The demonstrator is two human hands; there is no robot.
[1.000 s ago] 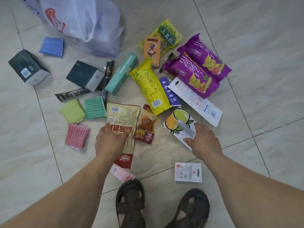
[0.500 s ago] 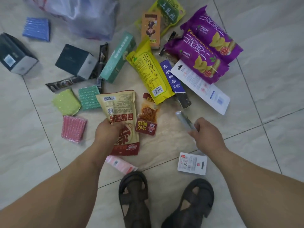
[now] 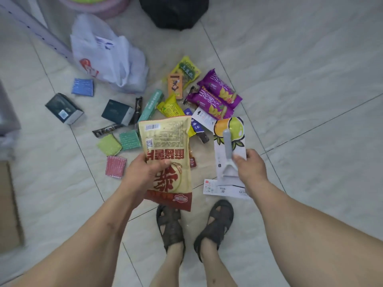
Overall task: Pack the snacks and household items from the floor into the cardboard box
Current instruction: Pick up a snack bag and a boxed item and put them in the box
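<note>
A: Holding one item in each hand, you stand over the pile. Your left hand (image 3: pixel 145 172) grips the beige snack bag (image 3: pixel 165 154), thumb across its printed face and fingers curled behind it. Your right hand (image 3: pixel 251 168) pinches the carded peeler (image 3: pixel 228 154) near the card's lower right, thumb on the front.

B: Which way does the box lie from those grips?

A: The cardboard box (image 3: pixel 9 206) shows only as a brown edge at the far left of the frame, low on your left side. Both held items hang over the middle of the floor (image 3: pixel 310 79), well apart from it. Your left hand is the nearer one, so the bag probably goes first.

B: And the long axes?

A: The bag's long axis runs away from you, tilted slightly, its barcode end far and its red band near. The card's long axis runs nearly the same way, fruit picture at the far end. The coming move looks like a swing leftward across your body, more so for the right hand.

B: What remains below?

A: Most of it. The purple bags (image 3: pixel 215 96), the yellow bag (image 3: pixel 171 107), two dark boxes (image 3: pixel 118 111) and the sponges (image 3: pixel 108 145) lie on the tiles beyond your hands, so packing seems barely begun.
</note>
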